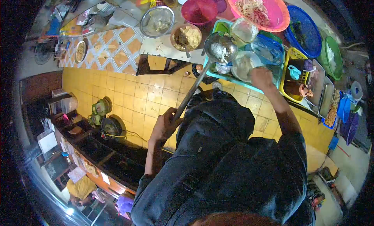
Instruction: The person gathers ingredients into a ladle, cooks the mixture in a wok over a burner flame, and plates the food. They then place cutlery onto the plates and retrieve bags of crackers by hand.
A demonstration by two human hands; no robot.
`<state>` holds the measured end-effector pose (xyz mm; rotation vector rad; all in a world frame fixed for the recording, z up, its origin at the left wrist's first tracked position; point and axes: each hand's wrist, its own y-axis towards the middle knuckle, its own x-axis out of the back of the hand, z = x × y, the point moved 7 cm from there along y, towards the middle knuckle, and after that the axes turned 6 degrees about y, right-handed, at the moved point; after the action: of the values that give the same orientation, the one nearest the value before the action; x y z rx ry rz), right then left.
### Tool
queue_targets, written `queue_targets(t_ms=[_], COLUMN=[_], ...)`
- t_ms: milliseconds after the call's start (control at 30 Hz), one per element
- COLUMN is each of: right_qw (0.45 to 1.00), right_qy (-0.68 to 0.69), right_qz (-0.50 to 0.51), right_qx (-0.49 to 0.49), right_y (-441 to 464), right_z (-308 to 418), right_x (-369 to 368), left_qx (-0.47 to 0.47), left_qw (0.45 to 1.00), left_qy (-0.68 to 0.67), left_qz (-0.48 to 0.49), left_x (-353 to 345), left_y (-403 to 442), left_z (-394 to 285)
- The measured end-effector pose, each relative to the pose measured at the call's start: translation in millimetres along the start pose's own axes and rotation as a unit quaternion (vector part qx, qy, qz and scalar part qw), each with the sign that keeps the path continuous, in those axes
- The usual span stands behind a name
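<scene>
My left hand [165,126] is closed around the long handle of a large metal ladle [212,46]. White, lumpy food [220,51] lies in the ladle's bowl, which is over the left part of a teal tray [237,84]. My right hand [263,78] is closed in a fist at the tray's near right side, beside a clear plastic bowl [244,65]. Whatever its fingers hold is hidden. A second clear container [244,30] with pale contents stands behind, and a blue container [267,50] is to the right.
A pink basin [278,19] with shredded food, a blue basket [306,35] and a yellow basket [290,66] stand around the tray. Left of it are a bowl of batter-like food [191,36] and a metal strainer [157,21]. A green gas cylinder [102,106] stands on the floor.
</scene>
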<state>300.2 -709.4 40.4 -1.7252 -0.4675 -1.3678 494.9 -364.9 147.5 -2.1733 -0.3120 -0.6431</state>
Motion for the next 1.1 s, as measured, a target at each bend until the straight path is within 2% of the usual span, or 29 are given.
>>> queue_targets(t_ms=[67,133,167,333,367,433,633,733,833,1000,1067,1100], right_qw=[0.999,0.994,0.994,0.966,0.965,0.981,0.976,0.972,0.974,0.969,0.967,0.963], right_qy=[0.025,0.097,0.098,0.183,0.184,0.155,0.147,0.163,0.174,0.184,0.196,0.192], right_qz=[0.015,-0.057,-0.056,-0.179,-0.179,-0.115,-0.160,-0.167,-0.142,-0.164,-0.154,-0.186], right_qx=[-0.011,-0.004,-0.003,-0.046,-0.050,-0.025,-0.030,-0.013,-0.034,-0.032,-0.046,-0.039], right_y=[3,-5,-10,-35,-37,-38,-47,-51,-50,-55,-56,-61], right_z=[3,5,5,-6,-7,0,-9,-9,-9,-8,-10,-9], right_x=[-3,5,9,40,45,45,42,46,51,66,73,84], left_qx=[-0.004,-0.006,-0.009,0.000,0.003,0.005,-0.028,-0.013,-0.040,-0.071,-0.062,-0.053], left_qw=[1.000,1.000,1.000,1.000,1.000,1.000,0.999,1.000,0.999,0.997,0.998,0.998], left_qy=[-0.001,-0.001,-0.001,0.008,0.006,0.005,0.009,0.016,0.018,0.011,0.004,-0.003], left_qz=[-0.005,-0.008,-0.009,0.003,0.008,0.014,-0.014,-0.004,-0.024,-0.041,-0.032,-0.021], left_x=[-3,-5,-4,1,2,2,6,5,4,2,-1,-3], left_y=[3,4,4,6,7,9,11,12,13,10,10,10], left_z=[4,6,3,-9,-11,-10,-11,-7,-2,2,7,9])
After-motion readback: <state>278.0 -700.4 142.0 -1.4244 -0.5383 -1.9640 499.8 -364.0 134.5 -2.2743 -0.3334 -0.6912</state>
